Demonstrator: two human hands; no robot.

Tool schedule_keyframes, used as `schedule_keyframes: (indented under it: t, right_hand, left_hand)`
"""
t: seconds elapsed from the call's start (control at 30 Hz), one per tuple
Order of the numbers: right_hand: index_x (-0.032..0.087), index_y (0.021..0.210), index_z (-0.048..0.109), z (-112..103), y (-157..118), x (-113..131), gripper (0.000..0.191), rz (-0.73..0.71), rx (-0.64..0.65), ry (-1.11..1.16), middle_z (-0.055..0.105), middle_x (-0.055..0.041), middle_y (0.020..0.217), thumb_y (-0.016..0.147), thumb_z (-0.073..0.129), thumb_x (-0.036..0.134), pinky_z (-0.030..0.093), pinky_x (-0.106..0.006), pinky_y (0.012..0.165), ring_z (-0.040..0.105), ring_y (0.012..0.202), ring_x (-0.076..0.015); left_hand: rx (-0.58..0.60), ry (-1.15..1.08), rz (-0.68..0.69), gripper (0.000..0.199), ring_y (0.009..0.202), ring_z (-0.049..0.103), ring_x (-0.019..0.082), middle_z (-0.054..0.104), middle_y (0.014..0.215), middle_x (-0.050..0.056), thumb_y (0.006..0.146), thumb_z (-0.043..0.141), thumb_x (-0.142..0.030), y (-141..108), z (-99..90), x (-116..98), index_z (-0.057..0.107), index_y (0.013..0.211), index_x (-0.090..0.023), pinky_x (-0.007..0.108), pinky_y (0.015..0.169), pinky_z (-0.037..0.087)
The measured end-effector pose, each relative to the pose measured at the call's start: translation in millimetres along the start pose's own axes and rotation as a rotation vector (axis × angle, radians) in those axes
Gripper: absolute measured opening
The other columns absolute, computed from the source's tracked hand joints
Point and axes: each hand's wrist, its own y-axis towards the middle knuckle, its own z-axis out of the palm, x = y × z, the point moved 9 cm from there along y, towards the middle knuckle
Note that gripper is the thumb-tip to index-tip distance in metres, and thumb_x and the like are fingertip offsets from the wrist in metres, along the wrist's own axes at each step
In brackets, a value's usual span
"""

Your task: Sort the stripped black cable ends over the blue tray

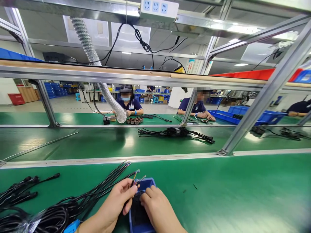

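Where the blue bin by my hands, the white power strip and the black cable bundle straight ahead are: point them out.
Blue bin [149,183]: head view, inside of its far wall.
White power strip [159,13]: head view, front face, below the sockets.
Black cable bundle [178,131]: head view, bound middle.

- One view only, from the person's head, above the green counter [230,194].
- It looks forward and down, over the counter and on through the metal posts [264,87] into the room.
- The left hand [116,200] and right hand [159,207] enter from the bottom edge, close to the lens.
- The shelf [121,75] crosses the upper part, seen nearly edge-on.
- The seated people [130,105] beyond appear small, much farther off.
- Coverage is wide, reaching up to the power strip [159,10].
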Motion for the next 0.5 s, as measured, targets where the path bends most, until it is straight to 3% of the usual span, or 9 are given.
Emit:
schedule_keyframes:
  t: [0.13,0.33,0.5]
  right_hand:
    - [0.021,0.089,0.062,-24.2,-7.3,-0.8,0.022,0.002,-0.100,0.366,0.065,-0.0038,0.091,0.089,0.048,0.004,0.048,-0.031,0.077,0.057,0.085,-0.0204]
    - [0.022,0.097,0.058,-32.5,-12.6,-1.2,0.021,-0.032,-0.143,0.603,0.064,-0.0045,0.092,0.095,0.040,0.010,0.047,-0.032,0.077,0.056,0.085,-0.0196]
    - [0.023,0.090,0.059,-44.3,-12.9,-9.0,0.021,0.021,-0.226,0.734,0.062,-0.0030,0.086,0.098,0.040,0.017,0.046,-0.029,0.075,0.057,0.082,-0.0184]
  left_hand:
    - [0.055,0.009,-0.038,0.035,0.049,0.053,0.006,0.061,0.079,0.001,0.068,0.079,-0.040,-3.7,8.9,4.0,0.064,0.087,-0.014,0.018,0.047,0.037]
    - [0.112,0.078,-0.017,0.039,0.034,0.026,0.001,0.045,0.055,-0.009,0.074,0.072,-0.051,-2.6,12.2,17.6,0.057,0.083,-0.017,0.019,0.037,0.015]
    - [0.054,0.084,-0.023,0.031,0.038,0.035,0.006,0.045,0.045,-0.008,0.079,0.065,-0.046,-3.0,9.4,13.2,0.057,0.079,-0.016,0.020,0.043,0.025]
